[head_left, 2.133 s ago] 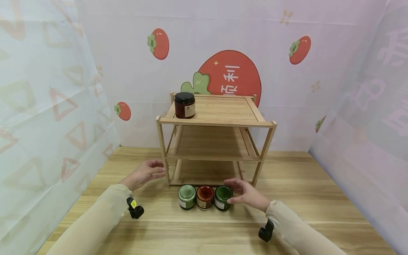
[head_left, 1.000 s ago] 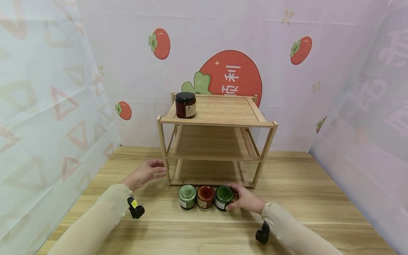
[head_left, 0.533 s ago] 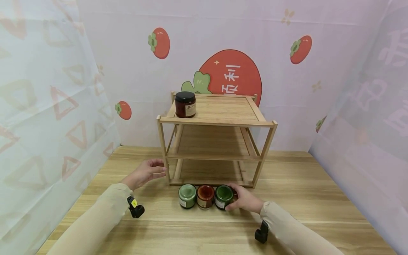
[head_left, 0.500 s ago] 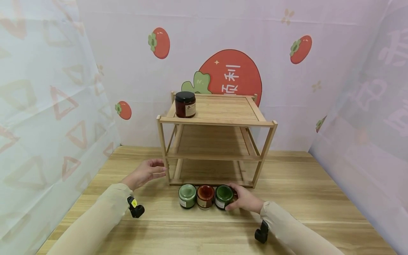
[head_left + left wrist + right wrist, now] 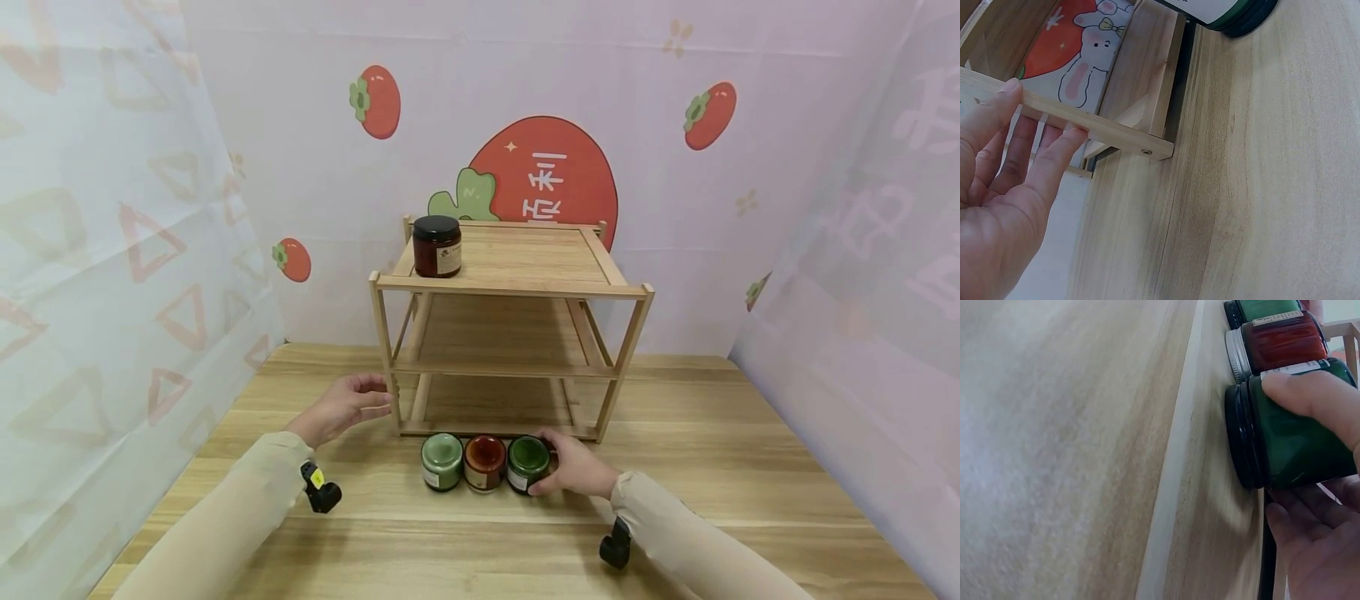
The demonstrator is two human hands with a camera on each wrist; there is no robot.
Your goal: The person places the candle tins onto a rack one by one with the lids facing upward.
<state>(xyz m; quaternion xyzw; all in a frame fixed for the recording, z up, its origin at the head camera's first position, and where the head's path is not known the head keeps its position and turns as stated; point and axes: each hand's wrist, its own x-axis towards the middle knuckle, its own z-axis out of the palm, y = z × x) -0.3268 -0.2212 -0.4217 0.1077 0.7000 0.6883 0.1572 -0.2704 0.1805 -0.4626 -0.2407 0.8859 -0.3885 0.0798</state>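
Note:
My left hand [image 5: 341,408] is at the left front leg of a wooden three-tier shelf [image 5: 510,287]. In the left wrist view, its thumb and fingers [image 5: 1060,162] pinch that leg from both sides. In front of the shelf, three glass jars stand upside down in a row, lids on the table: a pale green jar [image 5: 441,460], a red-brown jar [image 5: 484,461] and a dark green jar [image 5: 527,458]. My right hand [image 5: 581,468] holds the dark green jar from its right side, thumb in front and fingers behind. The right wrist view shows the thumb [image 5: 1310,397] across its label.
On the shelf's top board, at the left, a dark brown jar [image 5: 437,247] stands upright with its black lid up. The wooden table [image 5: 450,550] extends around the shelf. Printed cloth walls [image 5: 300,167] enclose the back and both sides.
My right hand has come in from around the dark green jar and closed on its right side, moving slightly toward me. The left hand and the jars stay in place.

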